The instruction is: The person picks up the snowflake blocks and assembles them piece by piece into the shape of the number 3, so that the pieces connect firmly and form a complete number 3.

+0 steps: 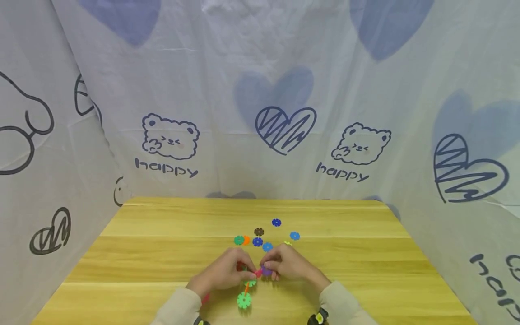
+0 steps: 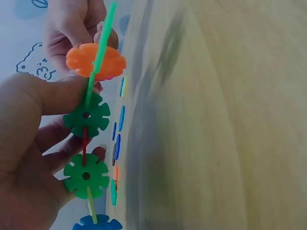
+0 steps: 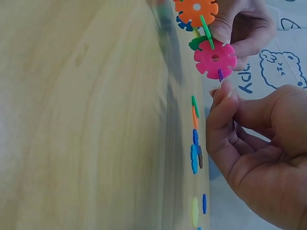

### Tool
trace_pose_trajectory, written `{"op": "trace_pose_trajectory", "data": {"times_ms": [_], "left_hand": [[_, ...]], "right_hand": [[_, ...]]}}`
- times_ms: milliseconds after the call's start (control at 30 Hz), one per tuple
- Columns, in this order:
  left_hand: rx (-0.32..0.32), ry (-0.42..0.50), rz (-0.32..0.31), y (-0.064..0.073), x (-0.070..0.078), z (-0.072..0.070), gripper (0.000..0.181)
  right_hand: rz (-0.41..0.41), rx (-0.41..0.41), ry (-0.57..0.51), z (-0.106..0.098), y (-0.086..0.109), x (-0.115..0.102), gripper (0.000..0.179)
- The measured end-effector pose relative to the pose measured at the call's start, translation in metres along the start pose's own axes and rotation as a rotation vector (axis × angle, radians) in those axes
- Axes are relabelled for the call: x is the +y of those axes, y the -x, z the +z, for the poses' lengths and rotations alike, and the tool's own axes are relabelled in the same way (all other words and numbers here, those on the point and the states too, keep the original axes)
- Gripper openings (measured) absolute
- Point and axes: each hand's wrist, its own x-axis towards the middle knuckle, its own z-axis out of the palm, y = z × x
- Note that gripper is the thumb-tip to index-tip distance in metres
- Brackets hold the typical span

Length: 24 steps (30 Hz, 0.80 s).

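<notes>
A chain of notched plastic snowflake discs hangs from my left hand (image 1: 229,271), whose thumb and fingers pinch it. In the left wrist view the chain includes a green disc (image 2: 72,175), an orange disc (image 2: 79,60) and a blue disc (image 2: 97,224). A pink disc (image 3: 211,62) stands out at its end, towards my right hand (image 1: 290,264). That hand pinches a purple disc (image 1: 266,271) between thumb and fingertips. The purple disc's edge meets a notch of the pink one; how deep it sits, I cannot tell. A light green disc (image 1: 244,300) is at the chain's near end.
Beyond the hands, several loose discs lie on the wooden table (image 1: 365,271), among them a brown disc (image 1: 259,231), a dark blue disc (image 1: 276,222), a light blue disc (image 1: 294,235) and a green disc (image 1: 239,240). Printed cloth (image 1: 227,153) surrounds the table's back and sides.
</notes>
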Motion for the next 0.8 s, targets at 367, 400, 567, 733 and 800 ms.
{"op": "trace_pose_trajectory", "data": {"times_ms": [367, 400, 567, 733, 800], "left_hand": [[0.087, -0.014, -0.003, -0.0029, 0.0010, 0.0053, 0.005], [0.091, -0.016, 0.000, -0.0029, 0.0010, 0.0058, 0.005], [0.101, -0.023, 0.004, -0.0033, -0.0006, 0.0066, 0.005], [0.100, -0.031, 0.003, -0.0024, -0.0024, 0.0053, 0.005], [0.101, -0.039, 0.005, -0.0018, -0.0027, 0.0046, 0.005]], "right_hand": [[-0.028, 0.048, 0.031, -0.0003, -0.0010, -0.0039, 0.018], [-0.030, 0.048, 0.033, 0.0004, -0.0009, -0.0039, 0.017], [-0.037, 0.064, 0.016, 0.0044, -0.0008, -0.0030, 0.016], [-0.014, 0.071, -0.021, 0.0060, -0.0008, -0.0011, 0.016], [0.004, 0.063, -0.047, 0.0055, -0.0009, -0.0007, 0.017]]}}
